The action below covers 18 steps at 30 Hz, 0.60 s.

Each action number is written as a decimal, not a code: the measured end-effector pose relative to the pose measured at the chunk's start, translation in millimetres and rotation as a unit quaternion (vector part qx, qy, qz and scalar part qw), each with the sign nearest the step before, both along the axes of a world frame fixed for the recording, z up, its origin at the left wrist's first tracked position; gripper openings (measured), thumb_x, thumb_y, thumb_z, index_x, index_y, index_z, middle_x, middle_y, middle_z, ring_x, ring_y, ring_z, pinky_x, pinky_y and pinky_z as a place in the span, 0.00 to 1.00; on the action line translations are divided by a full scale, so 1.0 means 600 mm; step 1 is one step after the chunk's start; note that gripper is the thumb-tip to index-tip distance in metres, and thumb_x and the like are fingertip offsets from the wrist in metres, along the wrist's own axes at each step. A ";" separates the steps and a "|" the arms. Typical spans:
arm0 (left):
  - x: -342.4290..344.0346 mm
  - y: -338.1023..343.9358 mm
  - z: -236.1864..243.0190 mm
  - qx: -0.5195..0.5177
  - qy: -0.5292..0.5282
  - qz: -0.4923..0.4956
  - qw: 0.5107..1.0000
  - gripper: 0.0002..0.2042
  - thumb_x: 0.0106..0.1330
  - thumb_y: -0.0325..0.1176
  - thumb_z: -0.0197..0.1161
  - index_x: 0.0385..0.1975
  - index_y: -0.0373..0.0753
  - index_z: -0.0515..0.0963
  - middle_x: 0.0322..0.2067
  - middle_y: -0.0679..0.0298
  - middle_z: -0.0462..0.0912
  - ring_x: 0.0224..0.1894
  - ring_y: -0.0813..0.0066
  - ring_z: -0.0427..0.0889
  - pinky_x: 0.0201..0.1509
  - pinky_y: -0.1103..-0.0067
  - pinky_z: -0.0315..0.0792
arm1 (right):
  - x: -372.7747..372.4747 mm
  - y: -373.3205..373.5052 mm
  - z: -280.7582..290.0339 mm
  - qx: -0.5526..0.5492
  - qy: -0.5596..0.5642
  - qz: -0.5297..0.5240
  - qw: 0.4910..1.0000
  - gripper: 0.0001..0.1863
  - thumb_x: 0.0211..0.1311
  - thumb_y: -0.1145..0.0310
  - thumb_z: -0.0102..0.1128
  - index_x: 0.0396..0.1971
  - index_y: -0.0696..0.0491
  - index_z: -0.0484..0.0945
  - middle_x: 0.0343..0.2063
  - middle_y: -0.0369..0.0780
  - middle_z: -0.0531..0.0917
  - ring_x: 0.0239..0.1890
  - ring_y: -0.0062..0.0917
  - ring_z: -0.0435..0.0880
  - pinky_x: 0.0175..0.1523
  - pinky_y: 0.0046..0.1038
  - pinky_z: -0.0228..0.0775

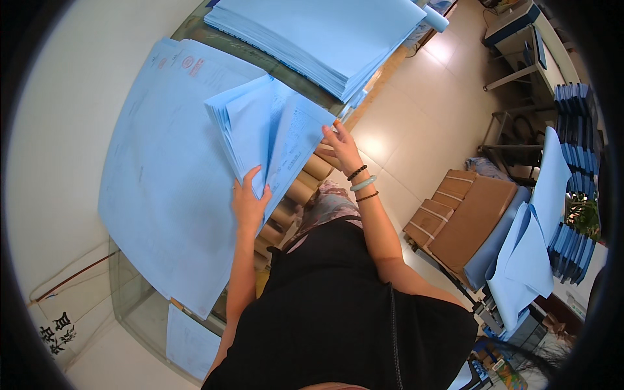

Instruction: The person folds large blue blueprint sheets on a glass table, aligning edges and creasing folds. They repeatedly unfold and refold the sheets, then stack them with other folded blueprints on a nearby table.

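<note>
One print, part-folded, lies on a big sheet. L hand pinches its folds at the lower end, prob. so they don't spring open; R hand grips the rt. corner, prob. to keep it taut.

red stamp on sheet, black wall lettering

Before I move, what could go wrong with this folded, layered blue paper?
The folded, layered blue paper might slip out of line: its leaves fan apart above the left hand. The blue sheet corner at the right hand could bend or snag, with tan cylindrical rolls close by.
</note>
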<state>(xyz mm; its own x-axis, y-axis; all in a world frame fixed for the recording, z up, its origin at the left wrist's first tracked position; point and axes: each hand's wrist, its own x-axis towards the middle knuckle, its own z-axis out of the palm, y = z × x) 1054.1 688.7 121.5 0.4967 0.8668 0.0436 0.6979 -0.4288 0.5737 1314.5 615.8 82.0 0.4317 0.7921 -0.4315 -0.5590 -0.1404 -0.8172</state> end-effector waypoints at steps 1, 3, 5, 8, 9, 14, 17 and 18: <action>0.000 0.001 0.001 0.001 -0.001 -0.003 1.000 0.23 0.56 0.38 0.67 0.53 0.54 0.73 0.49 0.54 0.73 0.50 0.51 0.74 0.49 0.63 0.72 | 0.005 -0.002 -0.013 -0.016 -0.002 -0.025 1.000 0.33 0.66 0.59 0.57 0.67 0.48 0.56 0.39 0.34 0.80 0.44 0.23 0.80 0.48 0.31 0.79; 0.000 0.003 0.003 0.003 -0.002 -0.008 1.000 0.21 0.58 0.38 0.65 0.53 0.53 0.73 0.49 0.56 0.74 0.50 0.52 0.74 0.50 0.64 0.72 | 0.012 -0.006 -0.026 -0.025 -0.015 -0.057 0.998 0.36 0.67 0.62 0.57 0.70 0.47 0.51 0.40 0.36 0.79 0.43 0.23 0.81 0.48 0.31 0.79; -0.001 0.003 0.007 0.005 -0.009 -0.014 1.000 0.21 0.59 0.38 0.65 0.53 0.53 0.73 0.49 0.56 0.74 0.50 0.52 0.74 0.50 0.64 0.71 | 0.007 -0.008 -0.027 -0.012 -0.039 -0.090 0.995 0.37 0.65 0.64 0.59 0.70 0.47 0.51 0.36 0.35 0.78 0.39 0.21 0.79 0.44 0.27 0.78; -0.002 0.005 0.007 0.005 -0.008 -0.020 1.000 0.22 0.58 0.39 0.66 0.54 0.53 0.73 0.48 0.56 0.75 0.50 0.52 0.74 0.50 0.64 0.71 | 0.000 -0.004 -0.042 0.011 -0.093 -0.108 0.990 0.37 0.63 0.69 0.60 0.70 0.48 0.53 0.36 0.34 0.78 0.37 0.19 0.79 0.42 0.23 0.76; -0.002 0.005 0.007 0.005 -0.007 -0.020 1.000 0.22 0.58 0.40 0.67 0.54 0.53 0.73 0.48 0.56 0.75 0.50 0.52 0.74 0.50 0.64 0.71 | -0.001 -0.002 -0.048 0.020 -0.114 -0.108 0.987 0.37 0.63 0.70 0.60 0.70 0.48 0.53 0.36 0.35 0.78 0.36 0.19 0.79 0.42 0.22 0.76; 0.001 0.003 0.017 -0.009 0.002 -0.016 1.000 0.28 0.52 0.44 0.72 0.55 0.55 0.71 0.48 0.55 0.74 0.50 0.51 0.73 0.50 0.64 0.71 | -0.012 0.008 -0.075 0.024 -0.187 -0.103 0.977 0.29 0.61 0.73 0.61 0.63 0.51 0.67 0.38 0.34 0.77 0.34 0.15 0.77 0.39 0.17 0.72; 0.001 0.002 0.017 -0.005 -0.002 -0.018 1.000 0.30 0.50 0.45 0.74 0.55 0.55 0.70 0.47 0.55 0.74 0.50 0.51 0.73 0.50 0.64 0.71 | -0.011 0.008 -0.082 0.003 -0.173 -0.076 0.982 0.25 0.61 0.73 0.62 0.59 0.53 0.72 0.38 0.34 0.77 0.32 0.14 0.76 0.37 0.16 0.71; 0.001 0.002 0.016 -0.004 -0.004 -0.018 1.000 0.31 0.50 0.45 0.74 0.56 0.55 0.70 0.47 0.55 0.74 0.50 0.51 0.73 0.50 0.64 0.71 | -0.010 0.008 -0.079 -0.005 -0.158 -0.065 0.985 0.24 0.61 0.72 0.62 0.58 0.53 0.73 0.39 0.34 0.77 0.31 0.13 0.76 0.37 0.17 0.71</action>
